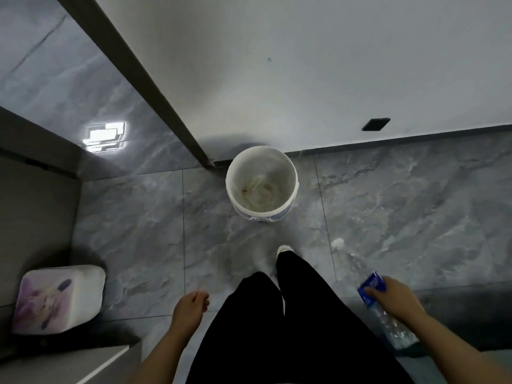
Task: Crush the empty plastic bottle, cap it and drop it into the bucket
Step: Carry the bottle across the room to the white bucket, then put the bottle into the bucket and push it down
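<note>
Grey marbled floor (138, 231) underfoot, with a white bucket (261, 182) standing open against the wall (304, 65) at the corner, well ahead of black trouser legs (277, 328) and 1 pale shoe (284, 248). Clear plastic bottle (371, 286) low on the right, well apart from the bucket, white cap (338, 242) on and pointing forward. Right hand (393, 296) wrapped over its blue label (372, 285), fingers (371, 291) closed on it; left hand (191, 309) loosely curled, holding nothing.

Left hand (191, 307) hangs loosely curled and empty; right hand (393, 296) reaches forward, fingers closed in a grip.
</note>
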Motion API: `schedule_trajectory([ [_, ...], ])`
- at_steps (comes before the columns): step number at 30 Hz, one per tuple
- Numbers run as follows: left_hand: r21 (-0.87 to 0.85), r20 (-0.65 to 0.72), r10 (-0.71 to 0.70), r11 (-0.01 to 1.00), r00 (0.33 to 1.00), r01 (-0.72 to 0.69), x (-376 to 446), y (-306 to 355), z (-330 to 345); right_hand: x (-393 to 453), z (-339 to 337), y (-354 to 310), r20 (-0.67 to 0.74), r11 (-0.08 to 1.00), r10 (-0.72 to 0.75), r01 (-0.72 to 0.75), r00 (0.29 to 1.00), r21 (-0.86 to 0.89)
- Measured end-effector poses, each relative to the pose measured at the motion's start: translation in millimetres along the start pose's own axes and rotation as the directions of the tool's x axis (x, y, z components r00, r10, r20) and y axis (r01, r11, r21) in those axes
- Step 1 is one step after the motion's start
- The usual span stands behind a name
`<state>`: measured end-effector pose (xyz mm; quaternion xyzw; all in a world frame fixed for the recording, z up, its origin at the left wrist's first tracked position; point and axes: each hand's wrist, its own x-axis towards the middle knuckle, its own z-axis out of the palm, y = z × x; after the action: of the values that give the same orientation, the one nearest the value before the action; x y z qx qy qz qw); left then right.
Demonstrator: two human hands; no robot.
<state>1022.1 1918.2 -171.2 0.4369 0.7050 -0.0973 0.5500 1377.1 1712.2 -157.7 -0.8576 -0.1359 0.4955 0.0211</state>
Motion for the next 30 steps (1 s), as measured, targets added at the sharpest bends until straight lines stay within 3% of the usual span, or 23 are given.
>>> schedule_trajectory([
  [8, -0.115, -0.068, 0.013, 0.993, 0.998, -0.021, 47.6, 77.5, -0.9, 66.5, -35.3, -137.8, 0.038, 0.985, -0.173, 0.173, 0.984, 0.010],
  [12, -0.081, -0.075, 0.073, 0.994, 0.995, -0.079, 97.8, 118.8, -2.8, 99.6, -27.4, -192.2, 0.027, 0.978, -0.210, 0.210, 0.977, 0.007],
  [18, 0.011, -0.130, 0.149, 0.989, 0.980, -0.148, 184.7, 154.9, 10.8, 157.8, -2.4, -244.6, 0.061, 0.968, -0.237, 0.230, 0.970, 0.095],
  [22, -0.059, -0.127, 0.135, 0.988, 0.983, -0.143, 237.1, 175.5, 31.2, 205.3, 14.7, -265.3, 0.064, 0.951, -0.229, 0.210, 0.971, 0.226],
  [25, 0.079, -0.165, 0.223, 0.974, 0.961, -0.213, 279.0, 185.7, 47.5, 247.8, 32.7, -270.9, 0.069, 0.942, -0.249, 0.225, 0.966, 0.248],
  [30, 0.295, -0.275, 0.454, 0.879, 0.848, -0.375, 353.3, 207.6, 77.2, 324.0, 66.5, -275.6, 0.091, 0.942, -0.287, 0.264, 0.954, 0.207],
])
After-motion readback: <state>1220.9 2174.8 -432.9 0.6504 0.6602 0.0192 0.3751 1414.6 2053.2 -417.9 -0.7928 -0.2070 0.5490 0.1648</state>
